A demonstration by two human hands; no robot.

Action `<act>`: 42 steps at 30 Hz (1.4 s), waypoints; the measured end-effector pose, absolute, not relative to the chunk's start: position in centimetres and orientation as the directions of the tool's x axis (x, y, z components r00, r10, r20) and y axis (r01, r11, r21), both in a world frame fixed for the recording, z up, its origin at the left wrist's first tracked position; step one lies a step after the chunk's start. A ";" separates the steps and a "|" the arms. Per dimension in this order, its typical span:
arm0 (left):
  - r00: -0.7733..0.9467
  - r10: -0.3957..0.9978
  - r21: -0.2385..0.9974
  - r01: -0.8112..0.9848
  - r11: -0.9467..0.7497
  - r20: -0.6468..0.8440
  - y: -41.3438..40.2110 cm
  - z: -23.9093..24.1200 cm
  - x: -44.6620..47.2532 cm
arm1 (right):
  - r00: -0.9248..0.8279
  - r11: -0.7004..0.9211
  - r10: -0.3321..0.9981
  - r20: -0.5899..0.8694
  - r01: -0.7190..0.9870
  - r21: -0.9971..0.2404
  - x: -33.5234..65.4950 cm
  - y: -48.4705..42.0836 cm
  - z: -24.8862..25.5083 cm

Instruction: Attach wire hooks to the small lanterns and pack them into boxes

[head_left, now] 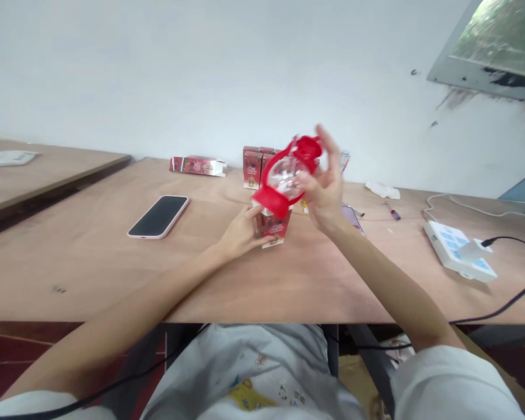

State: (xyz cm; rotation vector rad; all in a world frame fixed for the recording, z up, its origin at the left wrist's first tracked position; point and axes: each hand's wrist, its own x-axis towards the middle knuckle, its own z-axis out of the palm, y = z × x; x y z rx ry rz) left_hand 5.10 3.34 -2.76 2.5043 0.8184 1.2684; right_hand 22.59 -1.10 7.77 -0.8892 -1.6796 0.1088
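Observation:
My right hand [326, 195] grips a red lantern-like ornament [275, 200] with a clear round middle, a flared red foot and a red piece on top. It is tilted, a little blurred, and held above a small red printed box [277, 228]. Fingers of my left hand [240, 234] wrap around the left side of this box, which stands on the table. The ornament's foot overlaps the top of the box in the head view, so whether they touch cannot be seen.
Several similar red boxes [251, 167] stand near the wall, and another red carton [198, 165] lies left of them. A phone [158, 217] rests at left. To the right are a screwdriver [394, 213], a white tissue [382, 190] and a power strip [455, 248] with a cable.

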 end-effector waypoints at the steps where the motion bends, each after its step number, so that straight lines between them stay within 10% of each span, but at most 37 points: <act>1: 0.487 0.555 0.414 0.374 -0.830 0.674 3.2 -2.5 5.1 | -0.089 0.698 0.635 0.767 0.491 -0.521 21.8 -0.7 7.8; 42: 0.416 0.428 0.298 0.342 -0.891 0.803 3.7 -3.8 5.4 | -0.394 0.550 0.753 0.528 0.817 -0.175 24.5 2.5 5.7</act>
